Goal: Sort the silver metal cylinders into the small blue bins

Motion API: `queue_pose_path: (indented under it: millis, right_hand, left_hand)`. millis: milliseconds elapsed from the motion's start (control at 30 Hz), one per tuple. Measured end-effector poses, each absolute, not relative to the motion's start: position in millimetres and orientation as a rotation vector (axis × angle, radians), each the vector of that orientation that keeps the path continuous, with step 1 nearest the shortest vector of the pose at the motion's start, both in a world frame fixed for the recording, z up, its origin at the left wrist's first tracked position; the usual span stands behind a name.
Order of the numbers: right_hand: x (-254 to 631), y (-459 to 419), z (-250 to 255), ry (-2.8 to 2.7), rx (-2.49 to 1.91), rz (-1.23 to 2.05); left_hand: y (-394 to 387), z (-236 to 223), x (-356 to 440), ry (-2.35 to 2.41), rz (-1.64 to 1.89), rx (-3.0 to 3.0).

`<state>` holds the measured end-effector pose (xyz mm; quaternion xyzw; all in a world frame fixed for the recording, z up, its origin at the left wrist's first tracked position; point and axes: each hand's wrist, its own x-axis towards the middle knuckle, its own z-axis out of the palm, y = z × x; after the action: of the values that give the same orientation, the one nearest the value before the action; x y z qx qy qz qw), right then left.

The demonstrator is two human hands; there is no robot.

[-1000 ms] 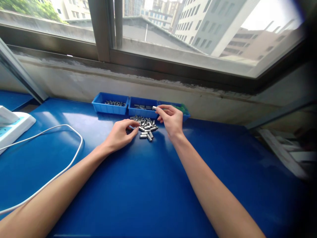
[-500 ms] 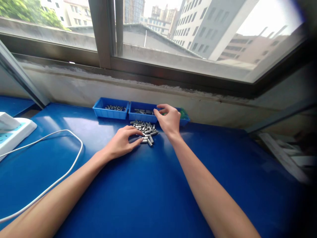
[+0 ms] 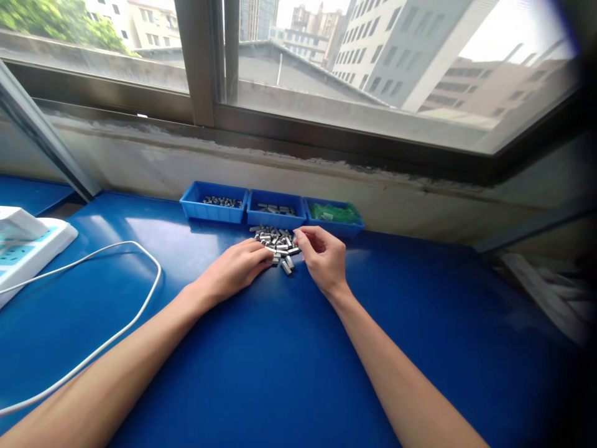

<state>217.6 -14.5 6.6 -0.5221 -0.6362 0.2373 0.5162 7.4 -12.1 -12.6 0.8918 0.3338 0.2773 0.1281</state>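
A pile of short silver metal pieces (image 3: 288, 246), like little bars or standoffs, lies on the blue tabletop. At its left edge my left hand (image 3: 245, 264) rests low, thumb and fingers drawn together against the nearest pieces; what is between the fingertips is hidden. On the pile's right side is my right hand (image 3: 324, 258), thumb and forefinger pinched; whatever they may hold is too small to make out. Behind the pile, a middle blue bin (image 3: 275, 219) holds similar metal pieces. The left blue bin (image 3: 214, 213) contains smaller metal parts.
A right-hand blue bin (image 3: 336, 231) holds a green bag (image 3: 336, 213). On the left are a white power strip (image 3: 51, 242) and a looping white cable (image 3: 152, 292), close to my left forearm. The wall and window frame (image 3: 326, 140) bound the table behind.
My right hand held a metal piece at the middle bin, opened there, then came back down to the pile and pinched. My left hand's fingers closed at the pile's left edge.
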Motion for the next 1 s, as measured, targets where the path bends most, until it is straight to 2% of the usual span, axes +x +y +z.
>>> queue_pose_path:
  millis: [133,433,733,1000]
  right_hand:
    - [216.6,-15.8,6.9,-1.542,-1.261,0.574]
    - [216.7,-15.5,5.0,-1.553,-1.259,0.552]
    - [217.5,-14.4,2.6,-1.561,-1.264,0.551]
    - [218.7,-13.0,1.1,-1.563,-1.265,0.557]
  left_hand:
    - [-13.5,-10.6,8.9,0.911,0.861,2.614]
    - [-16.9,-2.9,14.3,1.008,1.159,2.228]
    - [-16.8,-7.1,14.8,0.959,1.083,1.947]
    - [-18.3,-4.6,16.0,0.959,1.032,1.927]
